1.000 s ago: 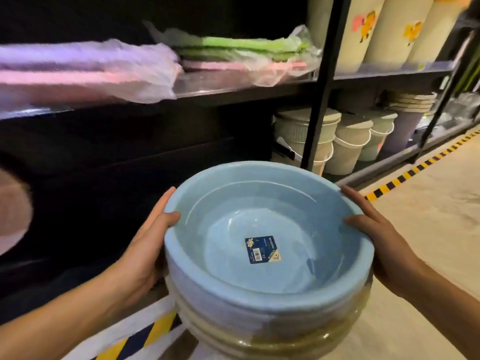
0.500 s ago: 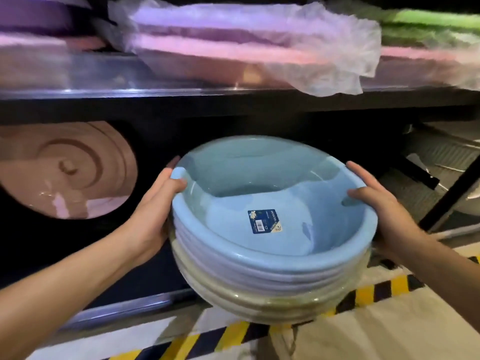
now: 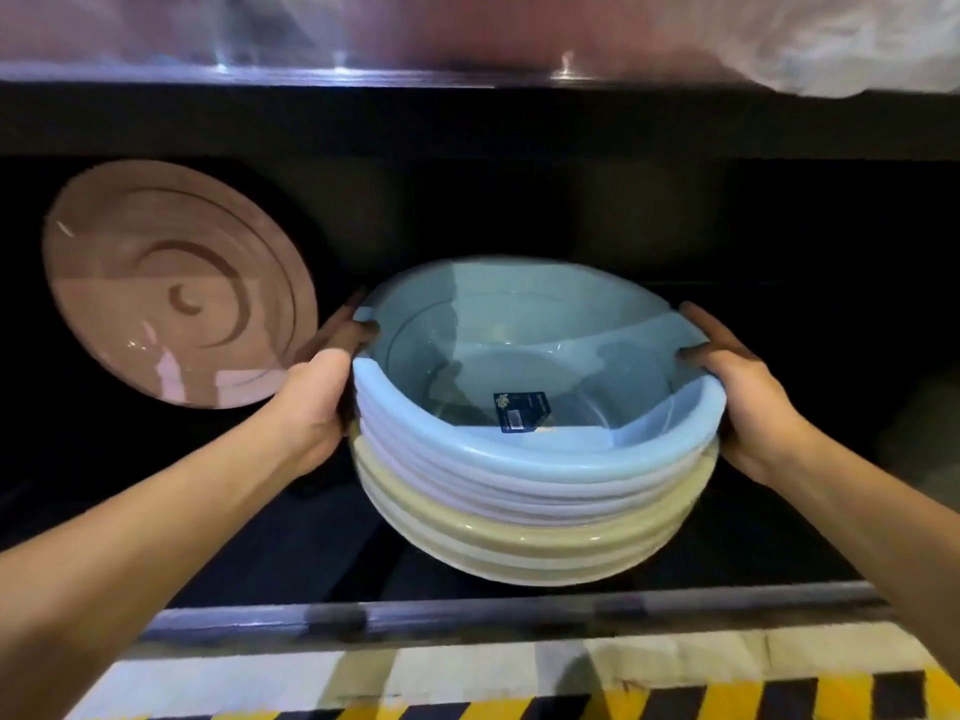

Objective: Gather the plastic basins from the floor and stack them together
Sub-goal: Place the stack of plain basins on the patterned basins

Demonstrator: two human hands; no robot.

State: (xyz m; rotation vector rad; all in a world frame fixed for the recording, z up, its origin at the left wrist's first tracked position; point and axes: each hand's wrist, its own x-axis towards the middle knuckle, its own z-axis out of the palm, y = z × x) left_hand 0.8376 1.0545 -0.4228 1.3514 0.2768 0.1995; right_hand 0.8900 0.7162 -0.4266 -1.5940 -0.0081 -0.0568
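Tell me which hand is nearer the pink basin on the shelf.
Left. The left hand grips the basin stack beside the pink basin; the right hand grips its opposite rim, the stack between them.

Shop or stockroom: dark metal shelving (image 3: 467,615), plastic-wrapped stock (image 3: 831,44) upper right, barcode sticker (image 3: 522,412) in blue basin (image 3: 571,459), hazard-striped floor tape (image 3: 779,693) along bottom.

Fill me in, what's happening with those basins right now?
A person grips a nested stack of basins by the rim, left hand and right hand on opposite sides, thumbs over the edge of the blue top basin. The stack sits within the dark lower shelf, right of a pink basin standing on edge. Whether it rests there cannot be told.
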